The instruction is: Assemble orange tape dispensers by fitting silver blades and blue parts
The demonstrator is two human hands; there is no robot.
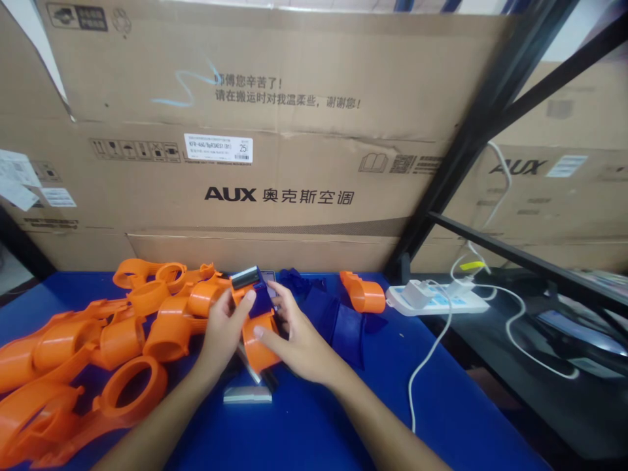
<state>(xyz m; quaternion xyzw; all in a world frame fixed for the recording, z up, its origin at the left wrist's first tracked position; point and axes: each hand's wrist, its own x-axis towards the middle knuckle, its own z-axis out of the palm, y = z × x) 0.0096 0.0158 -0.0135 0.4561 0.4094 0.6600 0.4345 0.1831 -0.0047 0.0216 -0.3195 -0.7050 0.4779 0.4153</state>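
In front of me both hands hold an orange plastic tape dispenser (260, 341) with a blue plastic piece (262, 297) at its upper part. A black piece with a pale shiny strip (244, 277) sits at its top end. My left hand (226, 327) pinches the upper left side, its thumb against the orange and blue parts. My right hand (297, 337) grips the wide orange ring, thumb in front and fingers behind. Under the hands lie black and pale strips, partly hidden, and a short pale block (248, 394).
Several orange dispenser bodies (125, 340) are heaped at left. Blue plastic pieces (338, 324) and another orange part (363, 292) lie at right. Beyond is a white power strip (436, 297) with a trailing cable (426, 363). A large carton (279, 150) stands behind the blue table (314, 432).
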